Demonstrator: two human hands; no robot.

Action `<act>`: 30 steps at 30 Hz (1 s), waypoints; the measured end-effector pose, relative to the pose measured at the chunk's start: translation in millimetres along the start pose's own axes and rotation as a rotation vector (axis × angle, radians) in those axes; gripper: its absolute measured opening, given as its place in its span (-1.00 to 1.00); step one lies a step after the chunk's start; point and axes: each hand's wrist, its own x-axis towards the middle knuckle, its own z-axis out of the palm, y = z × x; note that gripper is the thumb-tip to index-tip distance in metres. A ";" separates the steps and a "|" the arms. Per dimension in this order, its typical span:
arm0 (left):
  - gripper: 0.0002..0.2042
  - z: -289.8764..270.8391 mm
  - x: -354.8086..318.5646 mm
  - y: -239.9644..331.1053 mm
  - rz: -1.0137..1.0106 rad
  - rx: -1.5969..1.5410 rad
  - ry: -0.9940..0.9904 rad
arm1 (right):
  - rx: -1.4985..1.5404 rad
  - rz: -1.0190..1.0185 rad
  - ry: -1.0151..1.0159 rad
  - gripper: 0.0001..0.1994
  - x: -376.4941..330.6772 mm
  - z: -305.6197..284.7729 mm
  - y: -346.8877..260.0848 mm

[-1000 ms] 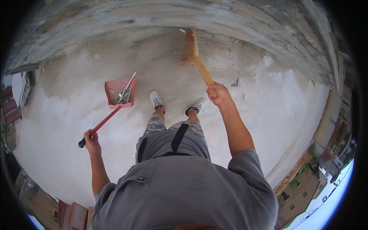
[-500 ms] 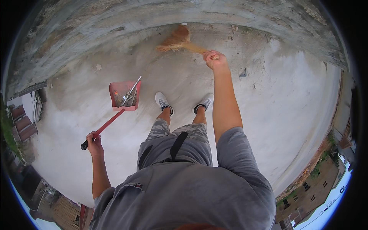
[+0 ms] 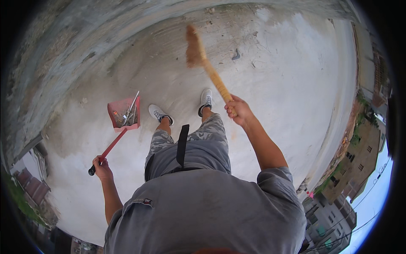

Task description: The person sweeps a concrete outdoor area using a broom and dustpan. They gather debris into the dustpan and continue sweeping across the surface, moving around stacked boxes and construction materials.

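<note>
My right hand (image 3: 239,111) is wrapped round the lower end of the pale bound handle of a straw broom (image 3: 215,79). The broom's brown bristle head points away from me, ahead of my right foot, somewhat blurred. My left hand (image 3: 102,168), at the left, grips the black-ended red handle of a red dustpan (image 3: 111,112). The pan rests on the concrete left of my feet, its opening facing away. Inside lie grey dirt, small scraps and a long whitish stick (image 3: 132,106) that leans past the pan's front edge.
A concrete wall (image 3: 50,55) curves along the far and left side. A dark angled piece (image 3: 236,54) and thin twigs lie on the concrete floor (image 3: 279,84) at the far right. My two grey shoes (image 3: 206,98) stand apart. Buildings (image 3: 359,156) rise beyond the floor's right edge.
My right hand has drawn the broom back toward me, and its head has swung upright from lying leftward by the wall. The view has turned; my left hand still grips the dustpan.
</note>
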 end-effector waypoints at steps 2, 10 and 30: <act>-0.84 13.1 -16.4 16.1 -0.001 -0.009 0.023 | -0.089 0.126 -0.172 -0.35 -21.0 -12.5 30.2; -0.68 99.3 -137.2 64.7 0.028 -0.079 0.059 | -0.215 0.376 -0.161 -0.51 34.1 -49.1 97.8; -0.70 242.9 -205.6 56.3 -0.012 -0.148 -0.140 | -0.082 -0.567 0.436 -0.41 45.5 -254.2 -101.7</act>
